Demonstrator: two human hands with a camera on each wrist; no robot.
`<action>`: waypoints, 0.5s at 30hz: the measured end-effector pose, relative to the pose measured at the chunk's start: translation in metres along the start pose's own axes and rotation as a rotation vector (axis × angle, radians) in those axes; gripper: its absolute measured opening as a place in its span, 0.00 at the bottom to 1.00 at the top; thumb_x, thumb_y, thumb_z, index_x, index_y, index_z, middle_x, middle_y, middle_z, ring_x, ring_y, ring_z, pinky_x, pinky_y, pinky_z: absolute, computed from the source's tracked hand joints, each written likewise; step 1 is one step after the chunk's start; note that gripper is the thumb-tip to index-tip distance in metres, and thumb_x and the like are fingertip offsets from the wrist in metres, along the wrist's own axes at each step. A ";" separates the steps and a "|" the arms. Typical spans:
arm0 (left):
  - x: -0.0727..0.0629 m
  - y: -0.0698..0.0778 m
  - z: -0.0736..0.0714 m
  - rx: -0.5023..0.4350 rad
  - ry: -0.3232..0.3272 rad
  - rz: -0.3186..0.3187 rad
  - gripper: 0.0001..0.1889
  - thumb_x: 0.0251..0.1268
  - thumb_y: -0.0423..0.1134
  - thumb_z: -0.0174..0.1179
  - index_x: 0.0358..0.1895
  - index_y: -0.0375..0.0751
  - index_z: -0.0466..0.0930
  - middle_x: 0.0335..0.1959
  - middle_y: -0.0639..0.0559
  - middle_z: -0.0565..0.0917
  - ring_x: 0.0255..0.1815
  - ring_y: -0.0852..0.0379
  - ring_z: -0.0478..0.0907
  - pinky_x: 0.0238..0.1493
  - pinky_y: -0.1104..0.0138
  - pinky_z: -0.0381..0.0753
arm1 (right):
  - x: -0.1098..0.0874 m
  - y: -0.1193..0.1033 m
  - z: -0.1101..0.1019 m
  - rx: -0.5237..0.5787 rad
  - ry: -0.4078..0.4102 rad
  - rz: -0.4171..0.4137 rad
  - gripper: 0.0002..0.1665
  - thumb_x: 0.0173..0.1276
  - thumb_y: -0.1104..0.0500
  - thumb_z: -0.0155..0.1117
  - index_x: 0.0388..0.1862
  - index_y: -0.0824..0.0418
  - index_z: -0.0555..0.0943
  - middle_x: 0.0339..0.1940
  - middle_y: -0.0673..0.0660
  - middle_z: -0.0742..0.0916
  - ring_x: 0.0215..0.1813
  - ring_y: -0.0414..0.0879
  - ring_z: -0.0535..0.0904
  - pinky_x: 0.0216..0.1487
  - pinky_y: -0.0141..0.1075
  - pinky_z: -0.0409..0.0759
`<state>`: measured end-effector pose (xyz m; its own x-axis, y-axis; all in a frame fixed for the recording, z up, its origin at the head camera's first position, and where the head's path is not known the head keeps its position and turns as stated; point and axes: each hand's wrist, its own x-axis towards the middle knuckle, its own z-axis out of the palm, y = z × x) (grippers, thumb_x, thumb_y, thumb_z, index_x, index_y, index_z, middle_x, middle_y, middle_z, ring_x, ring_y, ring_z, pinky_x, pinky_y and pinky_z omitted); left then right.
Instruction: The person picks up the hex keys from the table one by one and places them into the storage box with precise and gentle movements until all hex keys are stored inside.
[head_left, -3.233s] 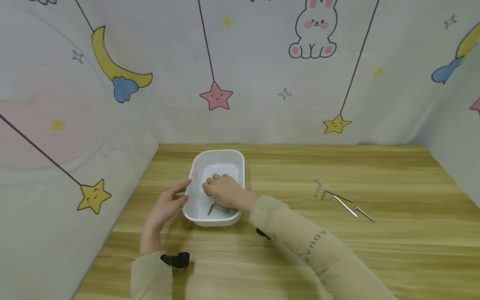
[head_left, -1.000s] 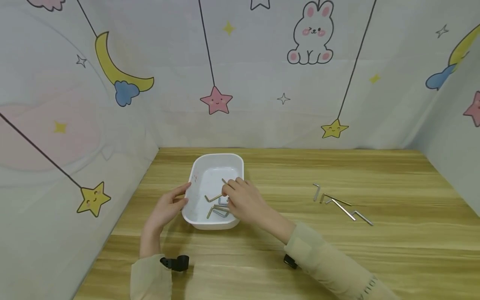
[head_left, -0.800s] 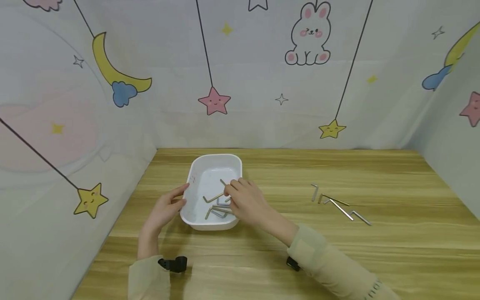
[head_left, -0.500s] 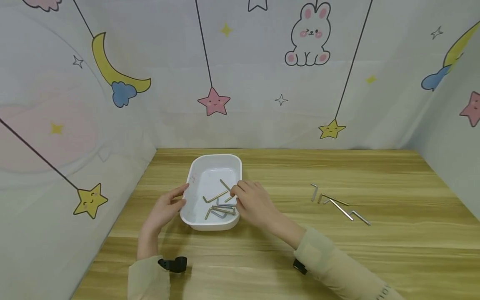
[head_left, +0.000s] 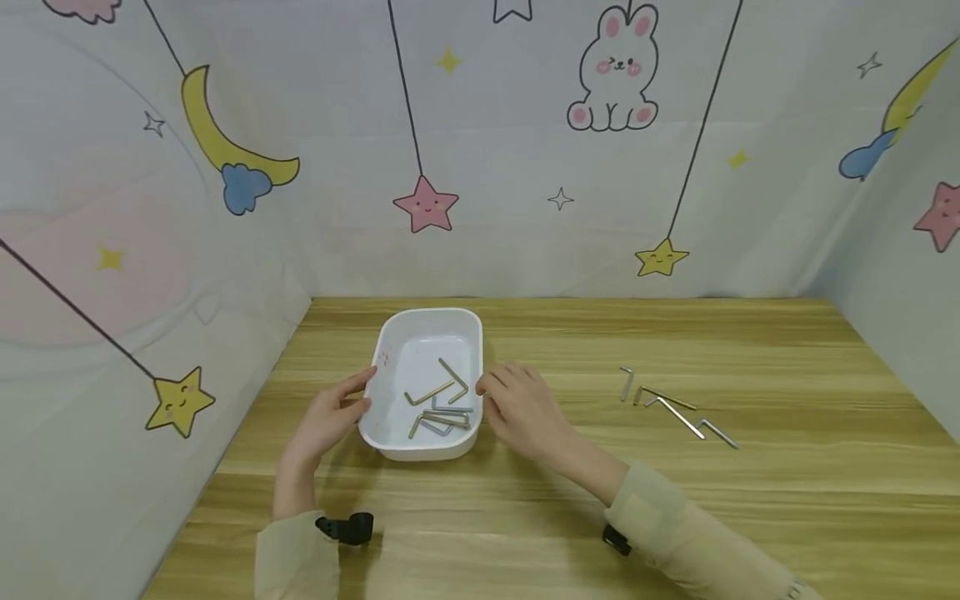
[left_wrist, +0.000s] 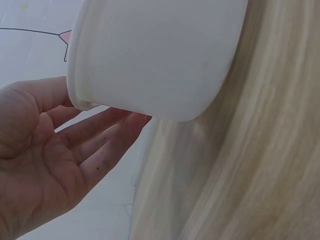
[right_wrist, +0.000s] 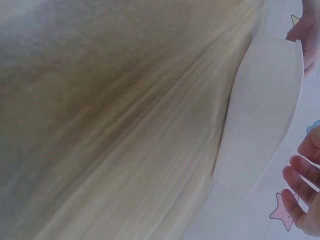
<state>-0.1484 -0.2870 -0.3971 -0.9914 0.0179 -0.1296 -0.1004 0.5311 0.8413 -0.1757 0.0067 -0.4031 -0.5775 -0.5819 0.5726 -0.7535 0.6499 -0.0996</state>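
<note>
Taking the white tray [head_left: 431, 455] on the surface [head_left: 540, 517] as our clock, with 12 at its far end, we found bent metal keys bunched inside from about 2 to 6 o'clock. A brass key [head_left: 453, 375] lay toward 3, and a silver key [head_left: 453, 409] rested around 4; the lower ones overlapped too much for us to count.

Well apart from the tray, just past 3 o'clock, lay four more: a short key [head_left: 629, 383], a second brass key [head_left: 669, 398], a long key [head_left: 682, 417] and a last key [head_left: 719, 434]. We could not tell whether these touched one another.

The left hand [head_left: 330, 417] touched the tray at 9 o'clock, its grip apart, fingers nearly straight. The right hand [head_left: 528, 412] hung just beside the wall at 3, its grip loosely bent and apart, with nothing visible in it.

We judged the keys light, rigid and hard to damage, but smooth and thin enough to roll or slip; a pinch on the long arm, near the bend, seemed surest. The tray looked light and stiff, likely to slide if nudged, so we favoured steadying it by the rim at 9.
</note>
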 end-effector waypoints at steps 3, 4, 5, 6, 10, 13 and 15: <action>0.000 -0.001 0.001 -0.005 -0.003 -0.002 0.27 0.72 0.34 0.48 0.73 0.43 0.60 0.70 0.31 0.64 0.63 0.36 0.72 0.55 0.58 0.78 | -0.006 0.002 -0.002 -0.004 -0.002 0.009 0.11 0.57 0.67 0.62 0.37 0.55 0.79 0.35 0.48 0.83 0.43 0.45 0.78 0.45 0.40 0.74; 0.000 -0.001 0.001 -0.005 -0.004 -0.004 0.27 0.72 0.34 0.48 0.74 0.43 0.59 0.70 0.32 0.64 0.63 0.36 0.72 0.55 0.58 0.78 | -0.008 0.003 -0.002 -0.007 -0.006 0.013 0.11 0.57 0.67 0.62 0.37 0.55 0.79 0.35 0.48 0.83 0.43 0.45 0.78 0.44 0.40 0.74; 0.000 -0.001 0.001 -0.005 -0.005 -0.007 0.27 0.72 0.34 0.48 0.74 0.44 0.59 0.71 0.32 0.64 0.63 0.36 0.71 0.55 0.59 0.78 | -0.009 0.004 -0.002 -0.008 -0.006 0.018 0.11 0.57 0.67 0.62 0.37 0.55 0.80 0.34 0.48 0.82 0.42 0.45 0.78 0.44 0.40 0.74; 0.000 -0.001 0.001 -0.006 -0.006 -0.009 0.27 0.72 0.34 0.48 0.74 0.44 0.59 0.71 0.32 0.64 0.63 0.36 0.71 0.55 0.59 0.78 | -0.011 0.005 -0.002 -0.008 -0.007 0.024 0.11 0.57 0.67 0.62 0.37 0.55 0.80 0.34 0.48 0.82 0.42 0.45 0.78 0.44 0.40 0.74; -0.001 0.000 0.001 -0.008 -0.005 -0.005 0.27 0.72 0.34 0.48 0.74 0.43 0.59 0.71 0.31 0.63 0.63 0.36 0.71 0.55 0.58 0.78 | -0.017 0.008 -0.005 -0.019 -0.014 0.039 0.11 0.56 0.67 0.63 0.37 0.55 0.79 0.34 0.48 0.81 0.42 0.45 0.77 0.45 0.40 0.73; -0.001 0.001 0.001 -0.007 -0.003 0.003 0.27 0.72 0.34 0.48 0.73 0.42 0.59 0.70 0.31 0.64 0.63 0.36 0.72 0.54 0.58 0.79 | -0.021 0.010 -0.006 -0.030 -0.019 0.038 0.12 0.56 0.67 0.63 0.38 0.54 0.79 0.35 0.47 0.82 0.41 0.44 0.76 0.43 0.39 0.72; -0.001 0.001 0.001 -0.006 -0.001 0.008 0.27 0.72 0.33 0.48 0.73 0.42 0.59 0.70 0.31 0.64 0.63 0.36 0.72 0.54 0.58 0.79 | -0.024 0.011 -0.006 -0.034 -0.021 0.036 0.12 0.56 0.67 0.63 0.38 0.54 0.79 0.35 0.47 0.82 0.40 0.43 0.75 0.43 0.38 0.72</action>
<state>-0.1478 -0.2858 -0.3972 -0.9920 0.0231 -0.1240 -0.0934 0.5256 0.8456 -0.1684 0.0312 -0.4127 -0.6110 -0.5675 0.5519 -0.7211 0.6867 -0.0921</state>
